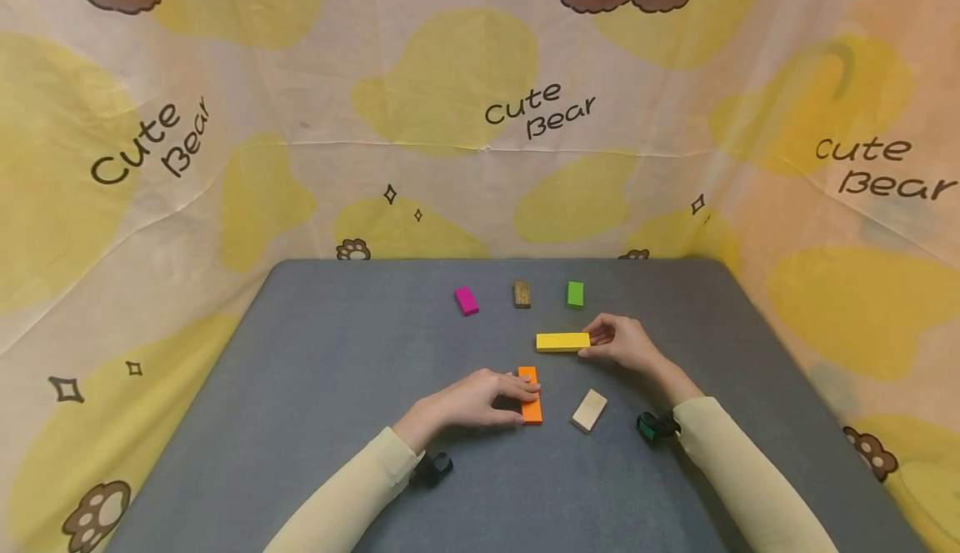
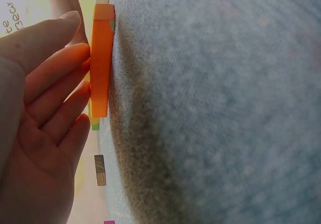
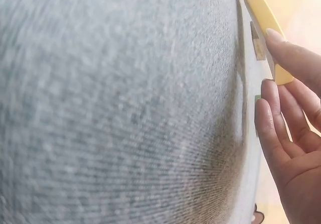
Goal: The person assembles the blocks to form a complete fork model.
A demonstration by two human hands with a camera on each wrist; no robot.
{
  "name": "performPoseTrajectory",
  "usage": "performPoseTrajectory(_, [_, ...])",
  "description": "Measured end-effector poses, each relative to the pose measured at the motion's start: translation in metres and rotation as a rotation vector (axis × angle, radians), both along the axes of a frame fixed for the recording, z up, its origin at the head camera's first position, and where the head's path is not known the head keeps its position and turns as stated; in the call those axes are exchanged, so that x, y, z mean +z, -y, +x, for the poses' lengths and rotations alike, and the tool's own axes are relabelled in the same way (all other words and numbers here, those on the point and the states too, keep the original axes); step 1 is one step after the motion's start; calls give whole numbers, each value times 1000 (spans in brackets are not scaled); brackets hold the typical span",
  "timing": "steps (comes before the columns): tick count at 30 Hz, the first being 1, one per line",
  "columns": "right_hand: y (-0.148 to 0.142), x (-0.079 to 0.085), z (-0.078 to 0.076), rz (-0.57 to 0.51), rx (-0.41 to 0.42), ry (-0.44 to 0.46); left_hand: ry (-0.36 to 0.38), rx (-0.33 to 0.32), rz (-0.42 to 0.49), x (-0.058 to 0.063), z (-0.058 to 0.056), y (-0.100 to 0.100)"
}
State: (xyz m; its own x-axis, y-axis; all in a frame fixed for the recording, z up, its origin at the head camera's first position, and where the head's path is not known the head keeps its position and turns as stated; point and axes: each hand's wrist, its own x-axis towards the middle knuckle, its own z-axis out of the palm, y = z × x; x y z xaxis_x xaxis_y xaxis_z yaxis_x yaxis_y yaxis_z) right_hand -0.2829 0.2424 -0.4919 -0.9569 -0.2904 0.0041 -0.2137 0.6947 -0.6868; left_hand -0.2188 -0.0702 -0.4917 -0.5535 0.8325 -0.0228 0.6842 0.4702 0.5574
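Note:
My left hand [image 1: 480, 396] lies over an orange block [image 1: 532, 411], which rests flat on the grey table. In the left wrist view, straight fingers touch the upper face of the orange block [image 2: 101, 68], while the thumb stands a little off it. At the right end of a long yellow block [image 1: 561, 343], my right hand [image 1: 622, 344] pinches it between thumb and fingers. The right wrist view shows the yellow block [image 3: 266, 13] slightly above the table surface, thumb on its near side. A beige block [image 1: 589, 410] lies tilted between the two forearms.
Along the back of the grey table [image 1: 360, 319] lie a magenta block [image 1: 467, 301], a brown wood-grained block [image 1: 522, 294] and a green block [image 1: 575, 294]. Behind the table hangs a printed cloth [image 1: 450, 77]. A dark strap device sits at each wrist.

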Motion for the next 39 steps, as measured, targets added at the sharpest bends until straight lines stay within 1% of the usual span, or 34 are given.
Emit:
performPoseTrajectory(10, [9, 7, 3, 0, 22, -10, -22, -7, 8, -1, 0, 1])
performPoseTrajectory(17, [15, 9, 3, -7, 44, -12, -41, -16, 17, -2, -1, 1])
performPoseTrajectory(32, [28, 10, 3, -3, 69, -15, -36, -14, 9, 1, 0, 1])
performPoseTrajectory(39, [33, 12, 2, 0, 71, -13, -37, -12, 13, -3, -1, 1])
